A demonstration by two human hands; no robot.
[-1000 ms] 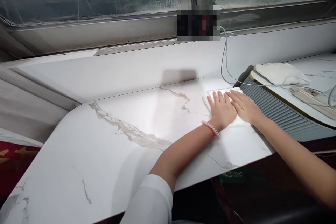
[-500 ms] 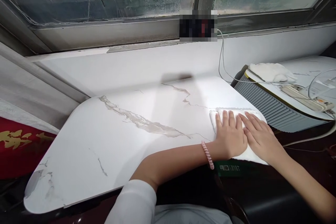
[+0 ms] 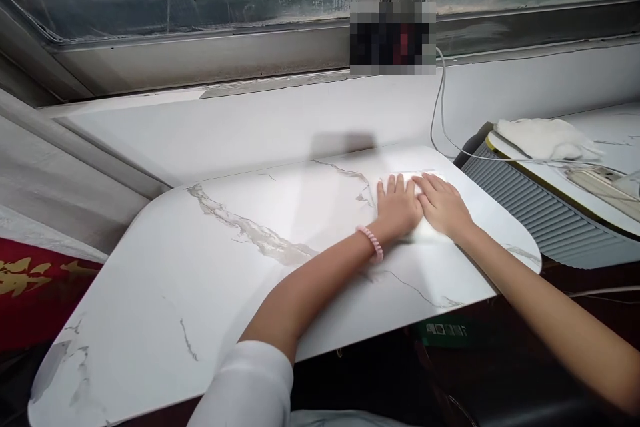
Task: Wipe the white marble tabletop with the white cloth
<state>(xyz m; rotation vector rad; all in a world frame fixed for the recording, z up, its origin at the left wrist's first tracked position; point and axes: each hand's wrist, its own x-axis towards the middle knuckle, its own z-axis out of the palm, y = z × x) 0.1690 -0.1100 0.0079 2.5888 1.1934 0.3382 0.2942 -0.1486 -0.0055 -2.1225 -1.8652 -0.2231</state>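
Note:
My left hand (image 3: 399,207) lies flat on a folded white cloth (image 3: 424,232), its fingers stretched out and slightly apart. Beside it, my right hand (image 3: 444,205) also rests flat on the cloth, fingers extended, its thumb side touching the left hand. The cloth sits on the right part of a white marble-patterned tabletop (image 3: 165,260), mostly covered by both hands. A pink coiled band (image 3: 371,243) circles my left wrist.
A second table (image 3: 530,203) with ribbed sides stands at the right, bearing a crumpled white cloth (image 3: 547,138) and a power strip (image 3: 595,179). A white cable (image 3: 439,97) hangs from the windowsill. Red fabric (image 3: 40,293) is at the left.
Both hands and the cloth under them have slid away from me and leftward, from the table's near right edge toward the wall. The view has shifted slightly.

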